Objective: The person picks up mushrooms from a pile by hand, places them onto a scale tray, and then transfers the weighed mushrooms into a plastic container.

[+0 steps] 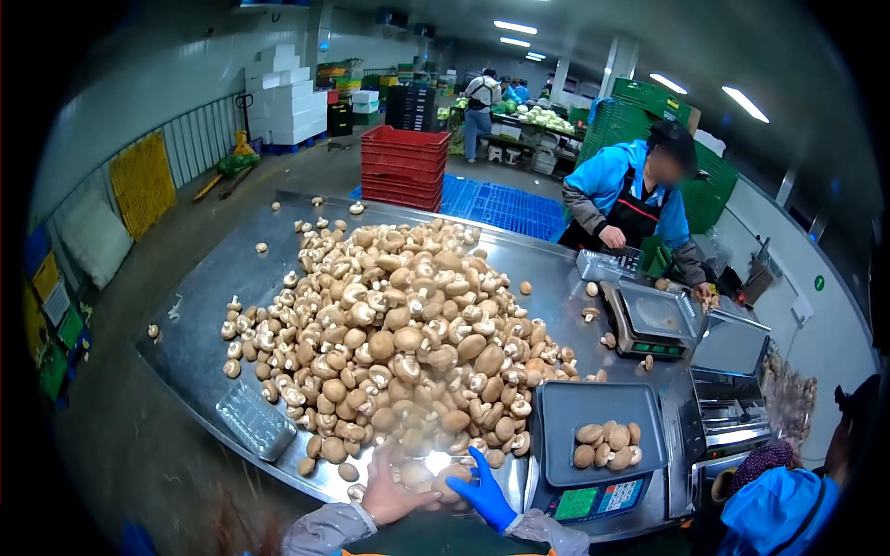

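Note:
A large heap of brown mushrooms covers the middle of the metal table. At its near edge, my bare left hand curves around the left side of a few mushrooms. My right hand, in a blue glove, closes in on the same mushrooms from the right. Glare blurs the spot between the hands. Several mushrooms lie on the dark tray of the near scale. An empty clear plastic tray rests left of the heap.
Across the table, a person in blue reaches near a second scale and a clear tray. Another person's blue sleeve shows at the lower right. Red crates stand behind the table, beside blue pallets.

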A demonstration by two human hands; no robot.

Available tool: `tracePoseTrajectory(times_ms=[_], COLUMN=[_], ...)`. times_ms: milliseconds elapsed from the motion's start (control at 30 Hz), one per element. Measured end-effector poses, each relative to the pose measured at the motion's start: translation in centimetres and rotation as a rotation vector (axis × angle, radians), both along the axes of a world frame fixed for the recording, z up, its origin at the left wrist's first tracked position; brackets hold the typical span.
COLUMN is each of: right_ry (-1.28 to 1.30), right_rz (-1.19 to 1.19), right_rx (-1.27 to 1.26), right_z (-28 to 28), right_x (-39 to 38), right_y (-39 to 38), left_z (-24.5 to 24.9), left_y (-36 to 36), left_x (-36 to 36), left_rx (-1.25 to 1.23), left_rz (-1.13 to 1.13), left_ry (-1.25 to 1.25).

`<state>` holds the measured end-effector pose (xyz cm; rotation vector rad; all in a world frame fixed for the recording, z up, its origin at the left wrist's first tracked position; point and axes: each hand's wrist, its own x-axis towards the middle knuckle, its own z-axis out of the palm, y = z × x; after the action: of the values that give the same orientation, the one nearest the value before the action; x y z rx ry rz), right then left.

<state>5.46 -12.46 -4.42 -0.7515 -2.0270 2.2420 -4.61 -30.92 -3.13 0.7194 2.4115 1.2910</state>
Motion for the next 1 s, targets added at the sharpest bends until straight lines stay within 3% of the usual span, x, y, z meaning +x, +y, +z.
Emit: tracePoseTrajectory(times_ms=[133,233,367,500,633,700,767,833,867,933,1000], right_ry=[0.000,0.037,0.045,0.051,0.083,0.071,0.060,0.039,0.110,0.081,0.039], right_rz=[-0.003,0.005,0.020,0.035,0.052,0.056,0.071,0.096,0.127,0.146,0.106], right_rx=[0.002,0.052,0.042,0.078,0.076,0.003,-0.076,-0.103,0.109,0.247,0.174], right_z=[-1.7,-1.9,-1.3,-3.7,-5.0,-4.2,-6.9,-4.4,-4.4,-2.5,-1.8], right_x=[0.1,-0.2,0.0,-0.3,-0.3,-0.3,-0.3,0.0,0.0,0.4,0.7], right_y=[0.3,0.1,-0.6,-0.1,0.3,0.1,0.3,0.3,0.3,0.0,-0.1], left_z=[-0.3,-1.1,0.9,3.1,1.7,-1.5,-0.5,-0.7,-1.7,-1.9,-1.5], left_y=[0.1,-0.3,0.5,1.1,0.9,0.5,0.5,0.5,0.2,0.2,0.1], left_x=[-0.3,-1.1,-0.3,-0.1,-0.7,-1.1,-1.6,-1.6,-1.9,-1.7,-1.9], left_rx=[0.016,0.132,-0.119,-0.050,-0.099,-0.066,-0.073,-0.017,-0.056,-0.101,-0.083], left_rz=[-0.024,-0.035,-0.005,-0.073,-0.104,-0.081,-0.125,-0.103,-0.118,-0.145,-0.173], left_ry=[-0.036,-0.195,-0.125,-0.248,-0.165,-0.114,-0.144,-0.165,-0.161,-0.106,-0.064])
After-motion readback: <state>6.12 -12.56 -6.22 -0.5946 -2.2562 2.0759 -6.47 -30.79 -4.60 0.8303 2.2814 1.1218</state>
